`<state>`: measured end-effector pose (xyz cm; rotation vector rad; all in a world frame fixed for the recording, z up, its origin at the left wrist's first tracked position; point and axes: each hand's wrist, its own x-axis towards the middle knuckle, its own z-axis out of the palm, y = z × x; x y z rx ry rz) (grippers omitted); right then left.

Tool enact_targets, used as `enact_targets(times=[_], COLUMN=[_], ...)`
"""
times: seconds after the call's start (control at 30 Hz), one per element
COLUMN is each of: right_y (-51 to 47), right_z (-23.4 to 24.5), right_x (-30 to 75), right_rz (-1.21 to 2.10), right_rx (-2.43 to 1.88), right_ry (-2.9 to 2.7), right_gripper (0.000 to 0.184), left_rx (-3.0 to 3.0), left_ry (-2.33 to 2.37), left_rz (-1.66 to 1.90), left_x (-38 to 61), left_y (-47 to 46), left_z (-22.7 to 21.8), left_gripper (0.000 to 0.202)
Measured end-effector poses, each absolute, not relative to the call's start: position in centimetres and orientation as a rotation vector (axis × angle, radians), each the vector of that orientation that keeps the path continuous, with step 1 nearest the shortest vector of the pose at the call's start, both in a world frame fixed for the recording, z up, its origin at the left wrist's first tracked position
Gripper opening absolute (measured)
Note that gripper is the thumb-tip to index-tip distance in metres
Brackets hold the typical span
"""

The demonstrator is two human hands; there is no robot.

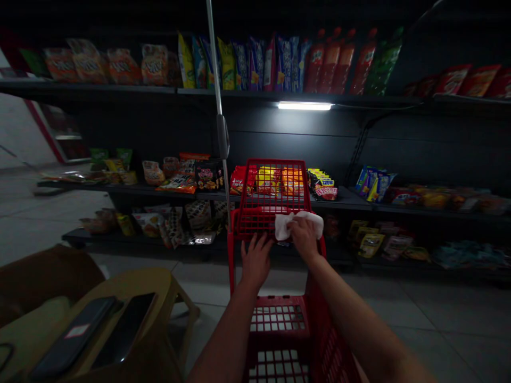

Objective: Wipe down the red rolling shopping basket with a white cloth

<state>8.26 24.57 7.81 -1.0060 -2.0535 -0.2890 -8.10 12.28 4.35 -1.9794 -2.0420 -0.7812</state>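
A red plastic shopping trolley (pixel 239 223) stands in front of me, its mesh flap raised. My left hand (pixel 255 260) rests on the trolley's upper rim with fingers spread and holds nothing. My right hand (pixel 304 236) presses a white cloth (pixel 284 224) against the same rim, fingers closed over it. The lower red basket (pixel 279 324) lies beneath my forearms.
Dark shelves (pixel 351 199) with snack packets run across the aisle behind the trolley. A metal pole (pixel 221 122) rises just left of it. At lower left a yellow plastic stool (pixel 163 282) bears two dark phones (pixel 123 330). A lit strip light (pixel 304 106) hangs under the upper shelf.
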Motion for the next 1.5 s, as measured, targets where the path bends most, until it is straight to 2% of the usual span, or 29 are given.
enact_targets(times=[0.13, 0.3, 0.37, 0.53, 0.7, 0.83, 0.97, 1.03, 1.13, 1.23, 1.3, 1.37, 1.5], right_y=[24.1, 22.0, 21.6, 22.5, 24.6, 28.0, 31.7, 31.8, 29.2, 26.2, 25.5, 26.2, 29.8], right_z=[7.5, 8.4, 9.0, 9.6, 9.5, 12.6, 15.9, 15.4, 11.7, 8.1, 7.9, 9.8, 17.0], right_x=[7.2, -1.3, -2.5, 3.3, 11.7, 13.5, 12.3, 11.7, 11.6, 12.3, 12.4, 11.5, 6.5], right_rz=[-0.172, 0.021, 0.011, -0.277, -0.352, -0.377, -0.302, -0.289, -0.337, -0.288, -0.178, -0.087, -0.047], right_rx=[-1.184, -0.651, -0.572, -0.768, -0.992, -1.007, -1.022, -1.036, -1.041, -0.924, -0.825, -0.758, -0.666], right_ry=[-1.856, -2.326, -2.428, -2.488, -2.458, -2.327, -2.005, -1.953, -2.035, -2.297, -2.439, -2.409, -2.025], right_gripper=[0.028, 0.033, 0.032, 0.025, 0.021, 0.019, 0.030, 0.036, 0.040, 0.032, 0.028, 0.030, 0.041], left_rx=[-1.829, -1.516, -1.480, -1.659, -1.841, -1.901, -1.907, -1.902, -1.880, -1.868, -1.864, -1.861, -1.875], left_ry=[-2.073, -2.056, -2.045, -2.028, -2.048, -2.064, -2.064, -2.069, -2.088, -2.107, -2.117, -2.121, -2.137], left_rz=[-0.978, -1.296, -1.333, -1.190, -1.051, -0.928, -0.873, -0.864, -0.860, -0.857, -0.861, -0.867, -0.859], left_x=[-7.5, -8.2, -8.7, -9.0, -8.3, -7.6, -7.2, -7.3, -7.7, -8.0, -8.1, -8.1, -7.8], left_y=[13.0, 13.7, 13.7, 13.1, 13.0, 13.4, 13.6, 13.6, 13.3, 13.0, 12.9, 12.8, 13.0], left_z=[4.7, 4.5, 4.3, 4.3, 4.3, 4.0, 4.0, 4.0, 4.1, 4.2, 4.2, 4.2, 4.0], left_gripper=[0.047, 0.037, 0.037, 0.044, 0.052, 0.060, 0.062, 0.062, 0.061, 0.060, 0.060, 0.060, 0.063])
